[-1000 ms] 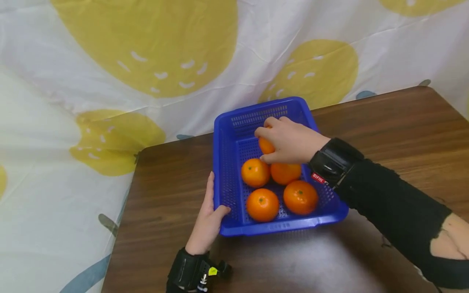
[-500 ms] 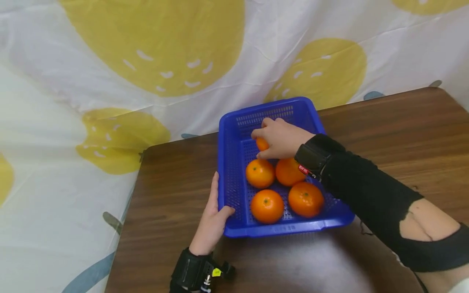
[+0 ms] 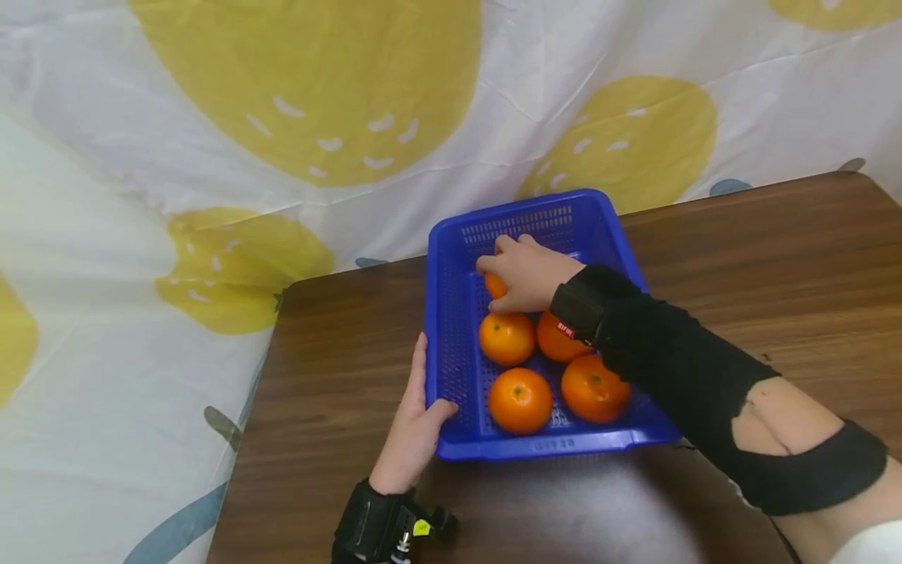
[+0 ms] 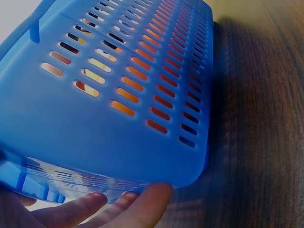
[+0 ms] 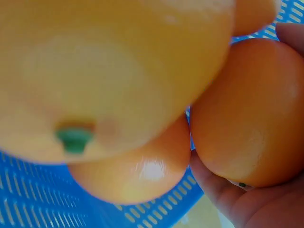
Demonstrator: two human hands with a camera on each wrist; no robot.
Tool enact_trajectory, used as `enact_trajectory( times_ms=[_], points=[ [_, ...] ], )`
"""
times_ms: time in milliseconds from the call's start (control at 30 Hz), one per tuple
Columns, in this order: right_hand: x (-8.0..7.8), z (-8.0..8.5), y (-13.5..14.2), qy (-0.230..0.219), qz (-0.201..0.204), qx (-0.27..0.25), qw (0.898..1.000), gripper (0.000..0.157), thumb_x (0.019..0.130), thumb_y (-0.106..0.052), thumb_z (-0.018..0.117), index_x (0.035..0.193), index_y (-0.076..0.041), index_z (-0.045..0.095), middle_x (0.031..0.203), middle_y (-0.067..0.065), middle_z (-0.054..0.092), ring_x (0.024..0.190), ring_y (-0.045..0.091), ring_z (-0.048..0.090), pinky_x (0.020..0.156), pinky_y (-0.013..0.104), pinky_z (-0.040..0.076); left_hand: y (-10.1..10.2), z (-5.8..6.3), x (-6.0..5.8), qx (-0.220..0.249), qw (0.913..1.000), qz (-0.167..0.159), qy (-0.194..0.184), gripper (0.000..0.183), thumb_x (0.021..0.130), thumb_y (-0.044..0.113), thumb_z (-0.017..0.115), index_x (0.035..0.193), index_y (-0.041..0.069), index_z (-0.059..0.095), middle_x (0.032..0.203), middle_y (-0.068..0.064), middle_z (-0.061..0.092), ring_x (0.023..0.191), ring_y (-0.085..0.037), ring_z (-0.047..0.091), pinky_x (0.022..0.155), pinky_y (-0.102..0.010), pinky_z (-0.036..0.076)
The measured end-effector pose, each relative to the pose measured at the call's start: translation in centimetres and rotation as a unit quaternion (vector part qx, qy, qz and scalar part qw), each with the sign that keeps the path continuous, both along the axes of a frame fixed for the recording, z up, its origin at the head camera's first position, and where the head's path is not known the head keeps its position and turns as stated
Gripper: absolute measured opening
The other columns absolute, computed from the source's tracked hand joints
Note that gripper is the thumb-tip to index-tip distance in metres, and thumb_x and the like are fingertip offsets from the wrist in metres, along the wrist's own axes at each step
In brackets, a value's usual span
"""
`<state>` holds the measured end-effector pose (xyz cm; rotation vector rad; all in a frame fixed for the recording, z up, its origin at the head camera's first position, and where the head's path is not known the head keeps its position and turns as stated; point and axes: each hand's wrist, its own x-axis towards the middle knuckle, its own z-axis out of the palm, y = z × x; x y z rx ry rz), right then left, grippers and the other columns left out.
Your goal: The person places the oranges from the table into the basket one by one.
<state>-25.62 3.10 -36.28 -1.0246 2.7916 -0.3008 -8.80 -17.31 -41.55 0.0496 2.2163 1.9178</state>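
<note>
A blue perforated plastic basket stands on the table with several oranges in it. My left hand holds its near left corner, the thumb over the rim and the fingers along the outside; the left wrist view shows fingertips against the basket wall. Inside the basket, towards its far part, my right hand grips an orange between thumb and fingers. Seen from the right wrist, that orange touches or nearly touches another. Below the hand lie a middle-left orange and a partly covered one.
Two more oranges sit at the basket's near end, a left one and a right one. Behind the brown wooden table hangs a white cloth with yellow fruit shapes. Table surface extends on both sides of the basket.
My right hand has moved left and slightly nearer within the basket, carrying its orange. The left hand keeps its hold on the corner. The whole head view has shifted a little.
</note>
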Motion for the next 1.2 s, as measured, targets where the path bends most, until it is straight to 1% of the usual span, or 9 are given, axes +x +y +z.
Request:
enact_trajectory(
  times_ms=[200,333,433,533,667,800,933,1067,1200],
  points=[
    [0.0,-0.4,-0.5,-0.020,-0.012,0.004,1.000,0.060,0.078,-0.049,0.062,0.131,-0.023,0.049,0.126,0.013,0.044,0.107,0.036,0.040,0.087,0.052,0.045,0.0,0.0,0.0,0.004,1.0000,-0.004,-0.004,0.086,0.084,-0.003,0.041,0.145,0.046,0.002,0.152,0.013,0.010,0.129,-0.020,0.030,0.107,-0.054,0.026],
    [-0.1,-0.7,-0.5,-0.033,-0.022,0.003,0.999,0.060,0.078,-0.050,0.061,0.130,-0.022,0.048,0.126,0.014,0.043,0.106,0.036,0.040,0.088,0.051,0.044,0.0,0.2,0.1,0.002,1.0000,-0.006,-0.004,0.087,0.084,-0.003,0.041,0.145,0.046,0.002,0.152,0.013,0.010,0.128,-0.021,0.031,0.106,-0.054,0.027],
    [-0.4,-1.3,-0.5,-0.041,-0.029,0.007,0.999,0.061,0.081,-0.049,0.057,0.133,-0.021,0.045,0.130,0.017,0.039,0.104,0.037,0.039,0.087,0.050,0.043,0.0,0.3,0.2,0.003,1.0000,-0.006,0.001,0.087,0.084,-0.003,0.041,0.145,0.045,0.001,0.153,0.013,0.010,0.128,-0.020,0.031,0.106,-0.053,0.027],
    [-0.5,-1.6,-0.5,-0.058,-0.036,0.011,0.998,0.063,0.082,-0.047,0.053,0.137,-0.020,0.041,0.136,0.019,0.035,0.108,0.039,0.037,0.090,0.052,0.041,0.0,0.4,0.3,0.004,1.0000,-0.006,0.004,0.087,0.084,-0.004,0.041,0.145,0.045,0.002,0.152,0.013,0.010,0.128,-0.021,0.032,0.106,-0.053,0.027],
    [-0.3,-1.8,-0.6,-0.075,-0.032,0.022,0.996,0.061,0.086,-0.045,0.048,0.140,-0.018,0.038,0.140,0.021,0.031,0.116,0.043,0.033,0.094,0.055,0.038,0.0,0.5,0.6,0.008,1.0000,-0.004,0.003,0.088,0.084,-0.004,0.041,0.145,0.046,0.002,0.152,0.013,0.011,0.127,-0.021,0.033,0.104,-0.051,0.028],
    [0.1,-2.0,-0.8,-0.080,-0.028,0.030,0.996,0.060,0.089,-0.044,0.046,0.142,-0.018,0.034,0.144,0.022,0.028,0.122,0.046,0.031,0.098,0.057,0.036,-0.1,0.6,0.8,0.008,1.0000,-0.003,0.002,0.087,0.085,-0.004,0.041,0.146,0.042,0.001,0.152,0.013,0.011,0.127,-0.021,0.033,0.105,-0.052,0.027],
    [0.3,-2.2,-0.9,-0.084,-0.028,0.029,0.996,0.062,0.090,-0.044,0.048,0.143,-0.016,0.033,0.145,0.024,0.026,0.123,0.047,0.030,0.100,0.058,0.034,0.0,0.6,0.9,0.010,0.9999,-0.006,0.007,0.087,0.084,-0.005,0.041,0.147,0.040,0.001,0.153,0.012,0.011,0.127,-0.021,0.032,0.106,-0.052,0.027],
    [0.3,-2.3,-0.9,-0.081,-0.026,0.028,0.996,0.062,0.090,-0.045,0.048,0.142,-0.016,0.034,0.144,0.024,0.028,0.123,0.048,0.030,0.101,0.058,0.033,-0.1,0.6,0.8,0.010,0.9998,-0.011,0.010,0.087,0.084,-0.005,0.040,0.147,0.041,0.001,0.153,0.009,0.010,0.127,-0.023,0.033,0.105,-0.052,0.028],
    [0.2,-2.4,-1.0,-0.076,-0.022,0.028,0.997,0.062,0.090,-0.048,0.046,0.142,-0.017,0.035,0.144,0.023,0.030,0.124,0.046,0.030,0.102,0.058,0.032,-0.3,0.6,0.8,0.007,0.9999,-0.008,0.008,0.087,0.084,-0.005,0.040,0.146,0.043,0.001,0.153,0.010,0.009,0.127,-0.022,0.032,0.104,-0.052,0.028]
  ],
)
